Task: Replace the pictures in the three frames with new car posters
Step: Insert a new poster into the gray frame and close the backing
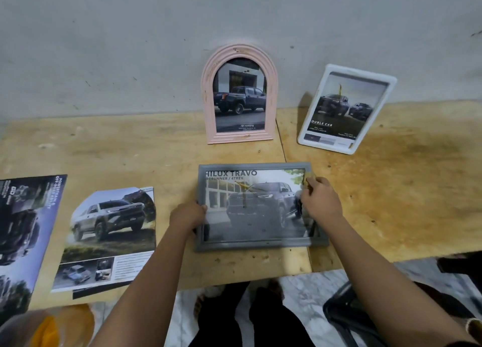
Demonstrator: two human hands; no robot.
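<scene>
Grey frame (260,245): lies flat on the wooden table (391,190), near its front edge, directly before the person. The long axis runs left to right. The car poster (250,211) inside reads upright to the wearer, heading "HILUX TRAVO" along the far edge, truck nose towards the right.

Left hand (187,215): fingers curled round the frame's left rim, gripping it. Right hand (322,200): rests over the upper right part of the glass, fingertips pinching a small yellowish wad (309,175); what it is made of cannot be told.

Pink arched frame (208,93): stands upright beyond the grey frame, against the wall (104,46), holding a dark pickup picture marked "TOYOTA". White frame (390,82): to its right, apart from it, leaning back on the wall and tilted clockwise, with a two-truck picture.

Left of the grey frame, a loose SUV poster (112,232) lies flat, and a darker sheet (23,229) lies at the table's left end, close beside it. A dark chair (347,312) stands below the table edge at lower right.
</scene>
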